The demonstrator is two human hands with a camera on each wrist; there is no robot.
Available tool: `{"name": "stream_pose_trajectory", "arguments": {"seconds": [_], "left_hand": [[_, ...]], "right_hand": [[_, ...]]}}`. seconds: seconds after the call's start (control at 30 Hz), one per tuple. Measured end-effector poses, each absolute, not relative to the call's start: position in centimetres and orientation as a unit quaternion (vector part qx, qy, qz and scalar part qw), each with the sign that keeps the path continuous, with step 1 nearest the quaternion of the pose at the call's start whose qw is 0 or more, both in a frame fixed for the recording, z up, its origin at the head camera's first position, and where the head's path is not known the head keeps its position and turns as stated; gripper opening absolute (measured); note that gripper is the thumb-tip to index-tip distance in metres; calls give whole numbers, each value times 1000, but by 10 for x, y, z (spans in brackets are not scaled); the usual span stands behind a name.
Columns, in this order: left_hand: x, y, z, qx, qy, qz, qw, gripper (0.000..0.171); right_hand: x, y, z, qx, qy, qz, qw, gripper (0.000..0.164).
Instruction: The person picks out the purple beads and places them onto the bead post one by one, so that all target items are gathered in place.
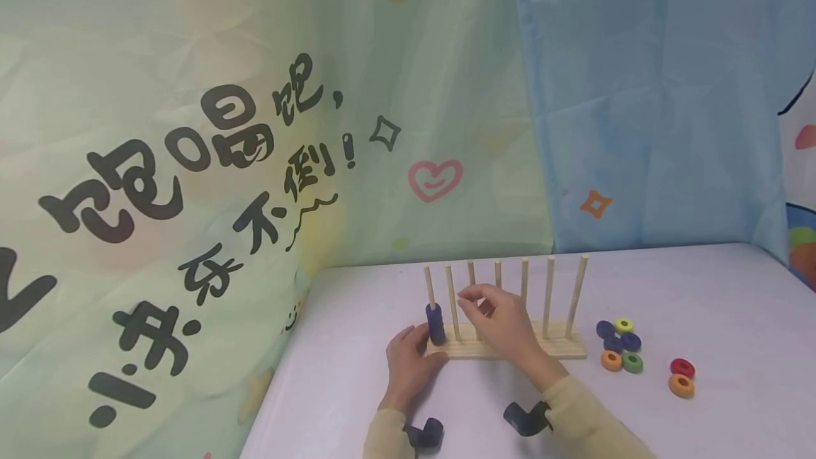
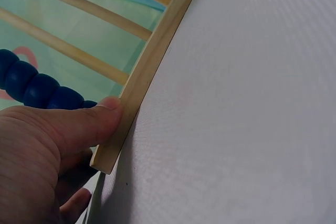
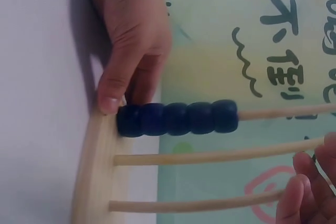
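- Wooden peg rack (image 1: 474, 352), seven pegs, lower center of head frame on tabletop (image 1: 319, 388).
- Left hand (image 1: 408, 365), left of right hand (image 1: 503, 321), grips rack's left end, thumb in front.
- Right hand loosely bent, empty, beside second peg (image 1: 451, 289) from left.
- Five blue rings (image 1: 435, 326) stacked on leftmost peg (image 1: 429, 283).
- Loose colored rings (image 1: 632, 367), lower right.

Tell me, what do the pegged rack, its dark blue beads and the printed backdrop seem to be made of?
The pegged rack: most likely unpainted wood with a smooth, matte finish; pale tan with faint grain-like streaks.
The dark blue beads: painted wood or plastic; their even color and soft sheen leave it open.
The backdrop: probably thin fabric, given its creases and folds.
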State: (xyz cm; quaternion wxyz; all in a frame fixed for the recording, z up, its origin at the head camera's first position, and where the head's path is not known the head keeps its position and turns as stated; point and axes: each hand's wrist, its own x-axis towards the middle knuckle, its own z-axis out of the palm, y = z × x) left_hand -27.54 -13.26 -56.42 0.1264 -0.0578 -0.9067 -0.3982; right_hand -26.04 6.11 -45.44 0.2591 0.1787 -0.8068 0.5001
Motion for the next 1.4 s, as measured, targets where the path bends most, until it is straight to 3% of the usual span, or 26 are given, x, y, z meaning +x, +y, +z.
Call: {"name": "stream_pose_trajectory", "arguments": {"seconds": [0.87,1.2,1.4], "left_hand": [[-274,-132,-566,-45,-911,-392,118,57],[-275,-133,-565,-48,-909,-395,121,56],[-274,-133,-562,-52,-909,-394,124,55]], "right_hand": [[-241,98,-505,75,-856,469,202,11],[-240,114,-507,58,-871,467,138,16],[-242,129,-501,49,-896,436,71,18]]}}
